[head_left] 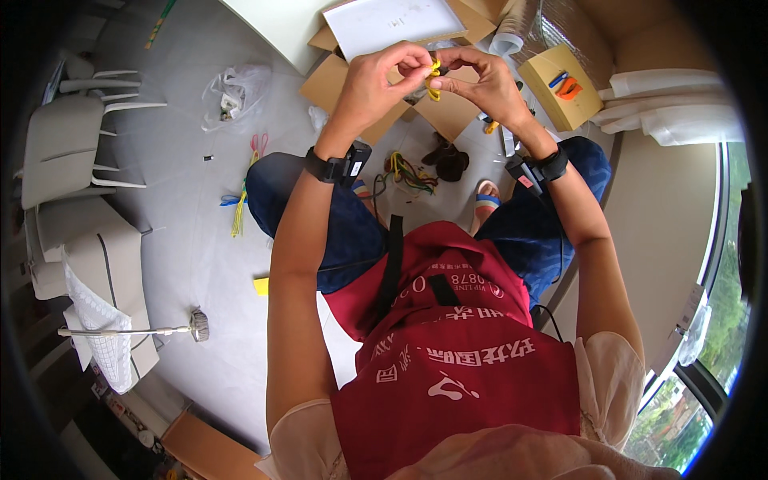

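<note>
Both hands are raised in front of me, close together over an open cardboard box [324, 84]. Between them is a short looped or knotted piece of yellow cord [435, 70]. My left hand [382, 80] pinches it from the left between thumb and fingers. My right hand [484, 84] grips its other side, thumb and forefinger closed on it. The exact knot is too small to make out. Below, between my feet, lies a tangle of green, red and yellow cords [412, 172], with a dark crumpled item [446, 160] beside it.
A white box lid [392, 28] rests beyond the carton. At the right stands a tan box [560, 104] with orange and blue tools on top. A plastic bag [236, 92], a yellow cord bundle [238, 214] and chairs [64, 144] are on the left.
</note>
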The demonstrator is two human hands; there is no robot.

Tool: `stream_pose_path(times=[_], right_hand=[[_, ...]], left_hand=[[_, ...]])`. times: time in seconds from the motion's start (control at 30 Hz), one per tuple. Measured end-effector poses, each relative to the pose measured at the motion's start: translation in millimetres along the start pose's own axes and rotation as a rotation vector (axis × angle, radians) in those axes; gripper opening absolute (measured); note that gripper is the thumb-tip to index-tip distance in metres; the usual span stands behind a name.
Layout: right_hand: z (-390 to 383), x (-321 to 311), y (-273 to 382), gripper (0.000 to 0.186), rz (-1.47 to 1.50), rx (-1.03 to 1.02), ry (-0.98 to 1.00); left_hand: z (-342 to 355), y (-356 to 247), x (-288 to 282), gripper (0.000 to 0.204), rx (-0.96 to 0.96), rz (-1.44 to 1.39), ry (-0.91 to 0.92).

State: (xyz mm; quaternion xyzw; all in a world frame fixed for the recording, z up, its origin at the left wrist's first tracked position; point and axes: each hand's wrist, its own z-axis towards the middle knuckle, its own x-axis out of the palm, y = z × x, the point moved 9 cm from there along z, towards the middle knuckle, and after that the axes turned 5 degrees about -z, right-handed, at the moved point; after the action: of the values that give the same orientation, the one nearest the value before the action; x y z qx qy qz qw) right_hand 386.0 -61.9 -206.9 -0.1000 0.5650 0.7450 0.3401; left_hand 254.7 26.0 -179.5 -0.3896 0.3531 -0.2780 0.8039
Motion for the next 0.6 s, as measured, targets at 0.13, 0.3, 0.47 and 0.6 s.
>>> stream_pose_path(times=[0.13,0.3,0.47,0.6], right_hand=[[2.5,5.5,-7.5,0.037,0.051,0.071,0.042],[1.7,9.5,-16.3,0.031,0.133,0.148,0.031],[0.3,14.0,-18.5,0.024,0.157,0.178,0.027],[-5.1,14.9,-17.8,0.021,0.038,0.266,-0.037]], left_hand=[[-0.4,1.2,4.7,0.013,0.035,0.035,-0.024],[-3.0,5.5,10.0,0.013,0.041,0.035,-0.085],[-9.8,1.3,7.5,0.011,0.073,0.173,-0.229],[-12.7,6.0,5.4,0.01,0.026,0.209,-0.292]])
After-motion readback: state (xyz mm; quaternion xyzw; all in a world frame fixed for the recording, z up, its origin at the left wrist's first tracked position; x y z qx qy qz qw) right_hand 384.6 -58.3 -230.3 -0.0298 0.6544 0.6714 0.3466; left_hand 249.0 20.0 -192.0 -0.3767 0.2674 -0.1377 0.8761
